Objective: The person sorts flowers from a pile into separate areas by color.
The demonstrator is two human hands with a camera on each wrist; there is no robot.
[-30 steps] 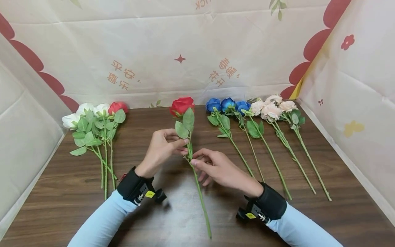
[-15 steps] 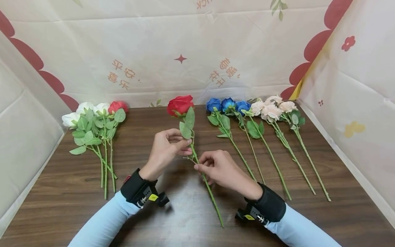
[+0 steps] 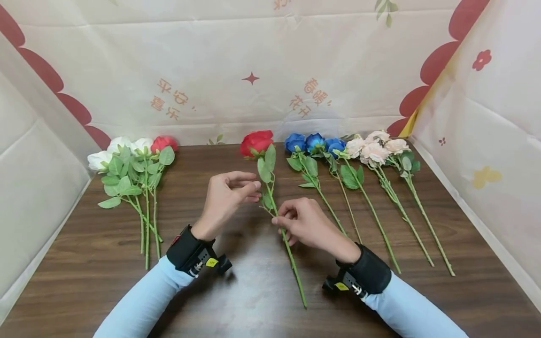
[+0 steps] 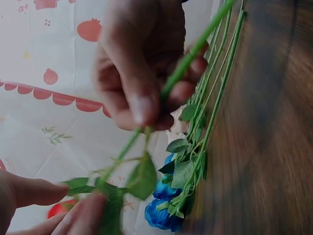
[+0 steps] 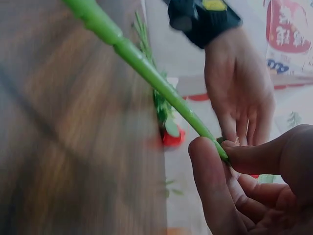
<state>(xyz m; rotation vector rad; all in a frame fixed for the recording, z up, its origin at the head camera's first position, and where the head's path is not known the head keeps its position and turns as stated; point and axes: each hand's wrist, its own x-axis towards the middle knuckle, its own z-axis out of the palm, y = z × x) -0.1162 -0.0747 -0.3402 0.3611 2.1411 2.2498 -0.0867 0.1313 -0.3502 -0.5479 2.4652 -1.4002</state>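
Observation:
A red rose (image 3: 257, 143) with a long green stem and leaves slants over the middle of the table. My right hand (image 3: 307, 223) pinches its stem between thumb and fingers below the leaves; the right wrist view shows the stem (image 5: 156, 81) running up from the pinch. Left of the stem, beside the leaves, is my left hand (image 3: 228, 199), thumb and fingers loosely bent, with a small gap to the stem in the head view. In the left wrist view its fingertips lie close to a leaf (image 4: 143, 177); whether they touch it is unclear.
At left on the wooden table (image 3: 203, 300) lie white roses (image 3: 120, 144) and another red rose (image 3: 164, 143). Blue roses (image 3: 314, 142) and pale pink flowers (image 3: 374, 152) lie at right, stems toward me. A printed cloth (image 3: 203, 56) walls the back and sides.
The left hand held the red rose's stem half a second ago and now stands slightly apart from it. The rose's head moved a little right; its stem bottom swung right, then stayed.

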